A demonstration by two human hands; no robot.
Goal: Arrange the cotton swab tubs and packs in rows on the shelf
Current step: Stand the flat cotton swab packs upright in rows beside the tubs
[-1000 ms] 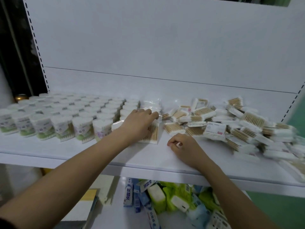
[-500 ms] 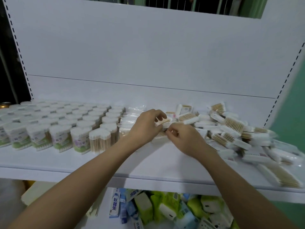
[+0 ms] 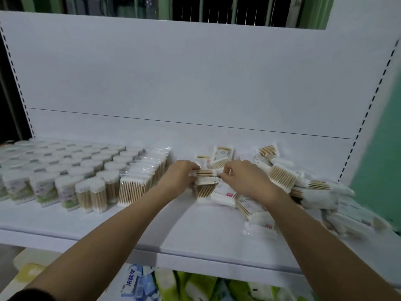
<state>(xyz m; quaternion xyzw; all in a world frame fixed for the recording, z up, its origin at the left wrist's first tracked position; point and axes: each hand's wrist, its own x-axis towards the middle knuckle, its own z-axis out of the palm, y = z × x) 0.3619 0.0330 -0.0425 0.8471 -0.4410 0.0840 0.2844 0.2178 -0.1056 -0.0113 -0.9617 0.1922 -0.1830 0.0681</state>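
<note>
Both hands now on one pack (image 3: 205, 173): left hand (image 3: 180, 175) and right hand (image 3: 245, 178) each pinch an end, holding it just above the loose pile (image 3: 282, 187) at mid-shelf (image 3: 195, 235). A second ago the left was pressing the upright pack row (image 3: 141, 177) and the right lay curled on the shelf alone. So the last pack looks seated and the next one is picked. Each grip is closed on the pack; fingertips partly hidden, so probably a pinch. Tubs (image 3: 65, 170) stand in rows at left. Most of the pile still unsorted.
</note>
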